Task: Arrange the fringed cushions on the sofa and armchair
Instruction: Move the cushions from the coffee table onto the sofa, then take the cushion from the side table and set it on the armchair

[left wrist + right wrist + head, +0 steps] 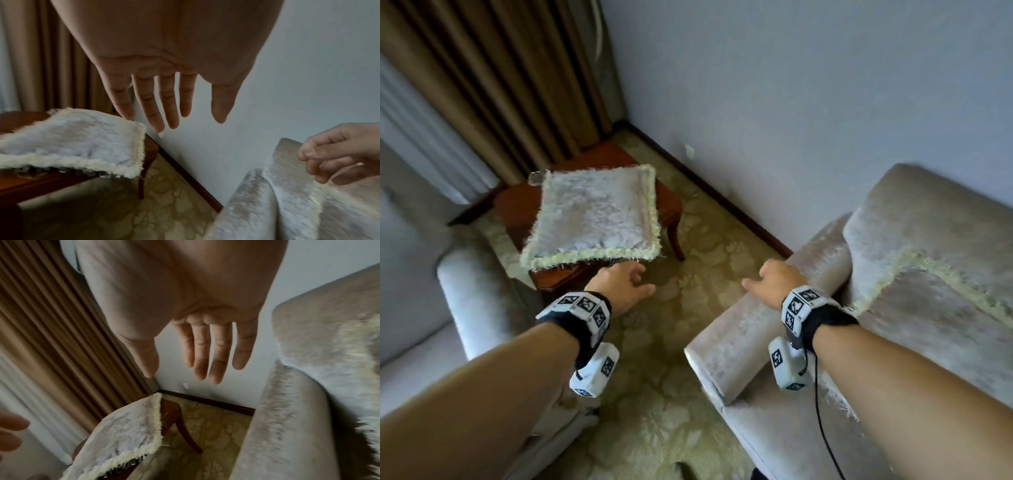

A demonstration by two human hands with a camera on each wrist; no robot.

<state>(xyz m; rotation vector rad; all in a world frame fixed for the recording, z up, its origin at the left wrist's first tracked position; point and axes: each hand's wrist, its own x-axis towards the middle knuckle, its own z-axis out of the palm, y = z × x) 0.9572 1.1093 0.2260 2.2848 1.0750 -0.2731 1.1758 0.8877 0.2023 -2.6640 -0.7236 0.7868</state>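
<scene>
Clearly both hands are reaching with nothing in them: at lower centre of the head view the left hand (619,286) is stretching forward, its grip spread with fingers straight, and the right hand (774,281) beside it is hovering over the sofa arm (774,325), its grip likewise loose and spread. Just beyond the left fingertips, in the middle left of the frame, the fringed cushion (592,212) is lying flat on the wooden surface (517,205), its near fringe overhanging the edge. A second cushion (935,308) is already leaning on the sofa at right. To do this step well, I judge both hands should be taking the near corners — thumbs on top, fingers underneath the body, not the fringe — and lifting level so it is not dragging across the wood. Farther back, the curtain (500,85) is hanging in the upper left.
</scene>
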